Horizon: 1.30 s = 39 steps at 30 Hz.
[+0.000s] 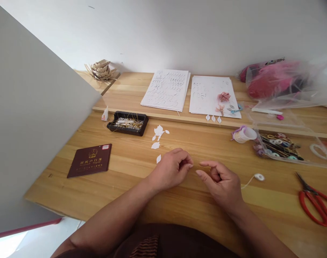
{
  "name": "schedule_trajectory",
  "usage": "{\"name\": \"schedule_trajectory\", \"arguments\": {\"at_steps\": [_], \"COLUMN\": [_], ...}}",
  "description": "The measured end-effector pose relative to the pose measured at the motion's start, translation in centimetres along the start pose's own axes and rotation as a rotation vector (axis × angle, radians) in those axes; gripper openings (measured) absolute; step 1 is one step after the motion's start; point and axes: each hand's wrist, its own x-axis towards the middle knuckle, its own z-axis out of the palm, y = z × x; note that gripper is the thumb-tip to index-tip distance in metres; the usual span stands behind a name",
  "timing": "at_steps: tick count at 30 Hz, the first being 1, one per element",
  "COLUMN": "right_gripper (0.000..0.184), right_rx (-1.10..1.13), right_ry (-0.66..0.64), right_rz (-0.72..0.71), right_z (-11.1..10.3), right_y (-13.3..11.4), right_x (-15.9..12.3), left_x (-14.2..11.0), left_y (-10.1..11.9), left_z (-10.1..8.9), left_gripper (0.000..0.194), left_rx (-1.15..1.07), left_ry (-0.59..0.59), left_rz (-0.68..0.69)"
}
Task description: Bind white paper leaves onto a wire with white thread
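Note:
My left hand [172, 169] is over the middle of the table, thumb and forefinger pinched together; what they hold, if anything, is too small to make out. Facing it, my right hand [223, 183] has its thumb and forefinger apart, with the other fingers curled in. A white paper leaf [159, 158] lies just beyond my left wrist. Farther off are a second paper leaf [155, 145] and several cut paper pieces [158, 130]. To the right of my right hand rests a small white thread spool [259, 177], its loose thread running toward that hand.
Red-handled scissors [314, 200] lie at the right. A black tray [128, 123], a glue bottle [105, 114] and a maroon booklet [89, 160] are at the left. Paper stacks [166, 89] sit on the raised back ledge. A clear box [282, 147] of supplies stands near a white cup [244, 134].

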Motion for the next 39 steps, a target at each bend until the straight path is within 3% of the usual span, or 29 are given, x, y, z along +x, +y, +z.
{"name": "schedule_trajectory", "arguments": {"at_steps": [7, 17, 28, 35, 39], "right_gripper": [0.014, 0.015, 0.021, 0.017, 0.014], "right_rx": [-0.038, -0.051, 0.103, 0.156, 0.126], "right_ry": [-0.031, -0.071, -0.012, -0.112, -0.092], "right_rz": [-0.052, -0.03, 0.196, 0.12, 0.094], "right_z": [-0.3, -0.4, 0.0, -0.1, -0.2], "right_y": [-0.2, 0.2, -0.9, -0.8, -1.1], "right_x": [0.0, 0.3, 0.2, 0.7, 0.8], "left_x": [-0.1, -0.4, -0.4, -0.4, -0.4], "left_y": [0.1, 0.7, -0.3, 0.3, 0.4], "left_z": [0.3, 0.0, 0.5, 0.3, 0.3], "left_gripper": [0.011, 0.015, 0.015, 0.013, 0.01], "left_rx": [0.025, 0.478, 0.134, 0.051, 0.02], "left_ry": [-0.036, -0.122, -0.05, -0.026, -0.052], "left_rz": [0.036, 0.133, 0.096, 0.058, 0.029]}}
